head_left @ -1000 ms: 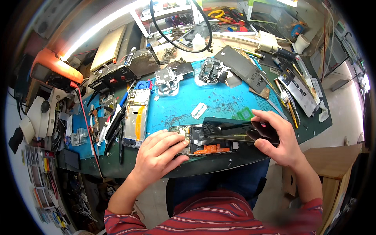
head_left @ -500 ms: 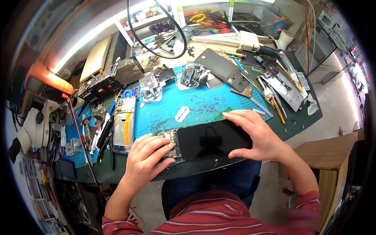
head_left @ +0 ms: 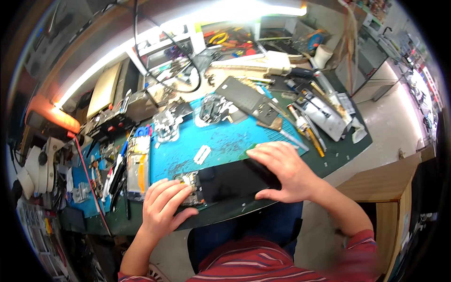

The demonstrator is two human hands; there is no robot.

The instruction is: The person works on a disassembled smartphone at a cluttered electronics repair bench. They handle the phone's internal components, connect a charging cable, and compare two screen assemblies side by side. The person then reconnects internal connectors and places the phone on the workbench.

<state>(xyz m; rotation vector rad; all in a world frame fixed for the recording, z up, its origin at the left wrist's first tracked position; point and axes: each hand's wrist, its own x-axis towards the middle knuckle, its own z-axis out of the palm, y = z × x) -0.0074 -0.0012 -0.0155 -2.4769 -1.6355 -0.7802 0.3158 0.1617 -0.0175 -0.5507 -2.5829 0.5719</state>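
Observation:
An opened phone lies lengthwise near the bench's front edge, its black screen (head_left: 235, 182) facing up. At its left end a circuit board (head_left: 190, 181) shows bare. My right hand (head_left: 285, 170) grips the right end of the screen, fingers over the far edge and thumb at the near edge. Across the board's left end lie the fingers of my left hand (head_left: 164, 204), with the thumb held low beside the near edge. My left fingers hide part of the board. Just beyond the phone is a small white slotted plate (head_left: 202, 154), lying apart from both hands.
All this rests on a blue work mat (head_left: 174, 150). Another opened phone (head_left: 139, 164) with an orange strip is at the left. Farther back are clear trays of parts (head_left: 212, 109) and a dark phone panel (head_left: 246, 98). Tweezers and tools (head_left: 305, 127) crowd the right; an orange meter (head_left: 51, 115) stands left.
The whole view has shifted, so the bench sits lower and farther left in the picture. Both hands keep nearly the same hold on the phone.

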